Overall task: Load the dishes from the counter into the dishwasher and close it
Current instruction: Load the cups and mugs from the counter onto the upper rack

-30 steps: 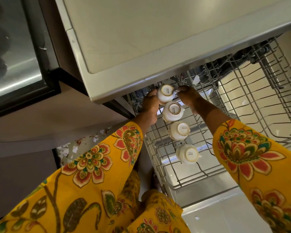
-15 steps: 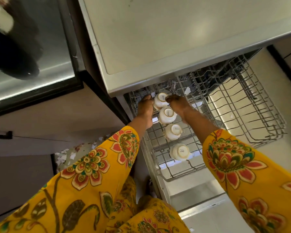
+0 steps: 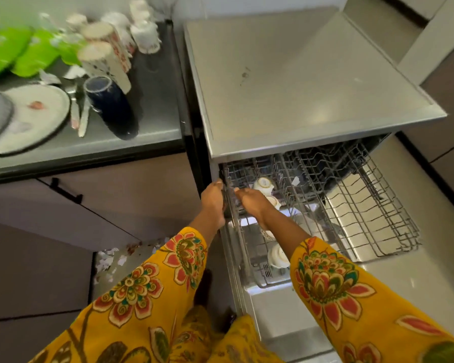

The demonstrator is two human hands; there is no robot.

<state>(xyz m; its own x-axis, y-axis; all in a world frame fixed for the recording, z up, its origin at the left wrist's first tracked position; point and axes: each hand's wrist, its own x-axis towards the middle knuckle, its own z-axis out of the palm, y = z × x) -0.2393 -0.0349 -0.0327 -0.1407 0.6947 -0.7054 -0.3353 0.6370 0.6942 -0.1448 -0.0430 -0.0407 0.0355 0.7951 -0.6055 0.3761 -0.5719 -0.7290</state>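
- We judge the task only partly done: the dishwasher [image 3: 317, 82] stands open with its upper rack [image 3: 351, 205] pulled out, and only small white cups [image 3: 264, 184] sit in it, upside down along the rack's left side.
- We count four cups in the rack: one by our fingertips, one just behind our right hand, one partly hidden under our right forearm, and one nearest us [image 3: 278, 255].
- Our left hand [image 3: 213, 203] grips the rack's left edge, fingers curled over the wire.
- Our right hand [image 3: 252, 203] reaches in beside the farthest cups; we cannot tell whether it pinches a cup or the wire.
- Much is left on the bench [image 3: 152, 106]: one dark blue tumbler [image 3: 110, 106], two tall patterned tumblers [image 3: 108, 61], at least two plates [image 3: 32, 113], some cutlery [image 3: 79, 111], green plates or bowls [image 3: 19, 53] too blurred to count, and a cluster of white cups or mugs [image 3: 144, 32], about three or four.
- The rest of the rack is bare wire, so there is room.
- The door is not yet closed.
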